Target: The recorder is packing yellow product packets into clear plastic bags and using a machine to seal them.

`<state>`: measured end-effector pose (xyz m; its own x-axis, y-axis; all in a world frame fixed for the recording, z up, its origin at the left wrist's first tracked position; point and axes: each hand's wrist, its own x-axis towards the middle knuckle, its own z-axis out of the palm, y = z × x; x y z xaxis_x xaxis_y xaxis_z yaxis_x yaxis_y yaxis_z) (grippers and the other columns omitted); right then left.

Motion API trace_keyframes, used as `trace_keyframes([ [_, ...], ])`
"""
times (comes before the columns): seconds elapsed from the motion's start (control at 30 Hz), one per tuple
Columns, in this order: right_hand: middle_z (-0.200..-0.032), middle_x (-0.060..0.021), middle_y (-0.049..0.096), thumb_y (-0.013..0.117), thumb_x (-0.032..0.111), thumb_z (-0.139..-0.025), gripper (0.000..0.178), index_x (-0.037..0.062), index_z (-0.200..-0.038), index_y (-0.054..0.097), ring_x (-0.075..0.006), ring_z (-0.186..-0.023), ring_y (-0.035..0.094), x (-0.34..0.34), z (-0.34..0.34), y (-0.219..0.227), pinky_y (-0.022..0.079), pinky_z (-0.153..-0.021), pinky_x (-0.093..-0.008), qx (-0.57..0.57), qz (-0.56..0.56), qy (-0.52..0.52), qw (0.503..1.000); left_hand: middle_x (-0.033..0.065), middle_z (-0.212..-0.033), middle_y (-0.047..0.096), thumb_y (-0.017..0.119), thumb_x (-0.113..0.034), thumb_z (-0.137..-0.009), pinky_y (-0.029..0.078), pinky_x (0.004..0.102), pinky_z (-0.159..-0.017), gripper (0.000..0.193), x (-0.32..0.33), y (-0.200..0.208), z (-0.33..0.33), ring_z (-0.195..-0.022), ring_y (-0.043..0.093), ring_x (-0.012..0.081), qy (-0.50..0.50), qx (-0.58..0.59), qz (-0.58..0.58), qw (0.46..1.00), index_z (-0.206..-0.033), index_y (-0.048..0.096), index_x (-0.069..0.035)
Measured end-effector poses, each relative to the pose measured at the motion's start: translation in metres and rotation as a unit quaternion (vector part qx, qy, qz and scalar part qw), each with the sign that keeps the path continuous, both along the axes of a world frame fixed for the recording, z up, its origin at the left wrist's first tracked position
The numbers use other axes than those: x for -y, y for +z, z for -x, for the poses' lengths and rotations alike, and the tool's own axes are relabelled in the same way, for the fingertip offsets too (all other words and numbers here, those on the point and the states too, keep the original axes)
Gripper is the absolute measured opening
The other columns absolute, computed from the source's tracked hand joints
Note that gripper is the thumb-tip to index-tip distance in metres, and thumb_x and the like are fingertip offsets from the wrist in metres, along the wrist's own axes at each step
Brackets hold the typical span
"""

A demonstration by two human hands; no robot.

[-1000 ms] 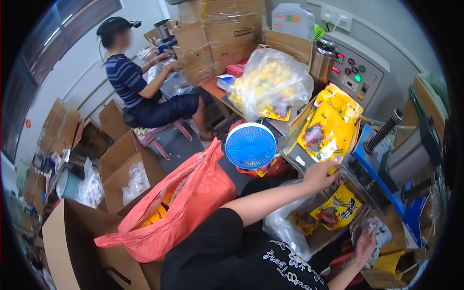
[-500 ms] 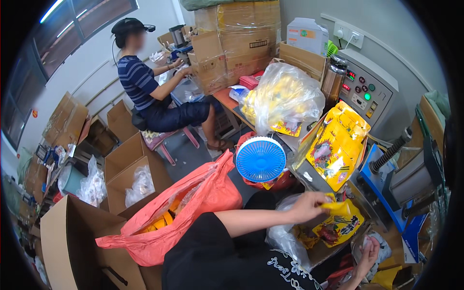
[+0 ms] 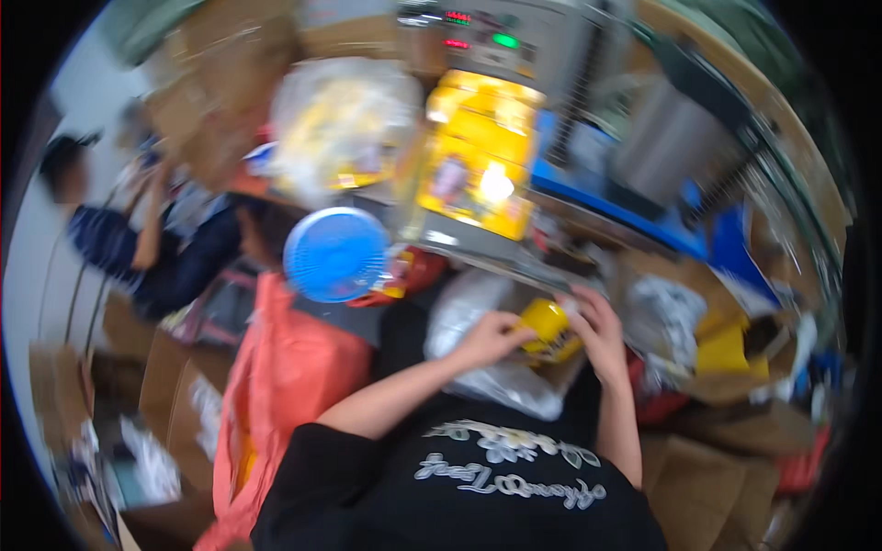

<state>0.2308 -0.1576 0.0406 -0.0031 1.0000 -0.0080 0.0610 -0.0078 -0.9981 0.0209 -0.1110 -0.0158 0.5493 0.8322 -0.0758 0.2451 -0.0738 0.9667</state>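
Observation:
A small yellow printed pouch (image 3: 548,328) is between my two hands, above an open carton in front of me. My left hand (image 3: 493,341) pinches its left edge, and my right hand (image 3: 599,329) grips it from the right with fingers bent over its side. Blur hides the fingertips. A clear plastic bag (image 3: 524,390) spills over the carton's near and left sides. Beyond my hands, a stack of flat yellow pouches (image 3: 480,156) lies on the metal bed of a machine with a lit control panel (image 3: 501,41).
A blue round fan (image 3: 337,254) stands left of my hands, near a red plastic sack (image 3: 294,354). Behind it sits a clear bag of yellow packets (image 3: 344,124). A blue-framed press (image 3: 661,156) is at the right. A person (image 3: 119,230) sits at the far left.
My view has swung right and down, so the scene shifts left. My right hand has come up from the lower right to the yellow pouch, joining my left hand.

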Motion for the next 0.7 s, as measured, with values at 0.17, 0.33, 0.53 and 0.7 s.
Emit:
trace_keyframes([
  [0.17,-0.13,-0.012,0.055,0.057,0.005,-0.093,0.044,0.0045,-0.136,0.045,-0.0186,-0.121,0.051,0.008,-0.035,-0.009,0.041,-0.099,-0.0299,0.083,-0.079,-0.14,0.983,0.0048,-0.078,0.069,0.07,-0.023,-0.087,0.048,0.0255,-0.061,0.029,-0.023,0.015,-0.035,-0.068,0.06,0.0071,0.058,0.093,0.13,0.985,-0.089,0.071,0.005],
  [0.33,-0.118,-0.0093,0.063,0.057,0.006,-0.094,0.029,0.0011,-0.122,0.058,-0.0162,-0.11,0.058,0.028,-0.064,-0.012,0.044,-0.096,-0.0295,0.139,-0.075,-0.241,0.958,0.0089,-0.089,0.071,0.069,-0.018,-0.088,0.051,0.0269,-0.065,0.027,-0.049,0.019,-0.052,-0.074,0.064,0.011,0.084,0.185,0.252,0.946,-0.098,0.069,0.007],
  [0.53,-0.123,-0.0116,0.06,0.055,0.02,-0.095,0.036,0.0006,-0.126,0.057,-0.0216,-0.114,0.056,0.044,-0.148,-0.043,0.043,-0.097,-0.0325,0.197,-0.07,-0.299,0.931,0.0046,-0.083,0.069,0.073,-0.017,-0.082,0.049,0.027,-0.064,0.023,-0.054,0.015,-0.068,-0.072,0.061,0.0102,0.112,0.194,0.192,0.956,-0.092,0.071,0.003],
  [0.7,-0.133,-0.0136,0.055,0.052,0.017,-0.098,0.038,0.0012,-0.132,0.052,-0.0236,-0.12,0.052,0.006,-0.188,-0.088,0.041,-0.099,-0.0329,0.331,-0.138,-0.221,0.907,0.0081,-0.068,0.068,0.074,-0.028,-0.077,0.05,0.0329,-0.061,0.031,-0.104,0.02,-0.048,-0.064,0.064,0.0157,0.052,0.118,-0.008,0.992,-0.067,0.069,0.001],
])
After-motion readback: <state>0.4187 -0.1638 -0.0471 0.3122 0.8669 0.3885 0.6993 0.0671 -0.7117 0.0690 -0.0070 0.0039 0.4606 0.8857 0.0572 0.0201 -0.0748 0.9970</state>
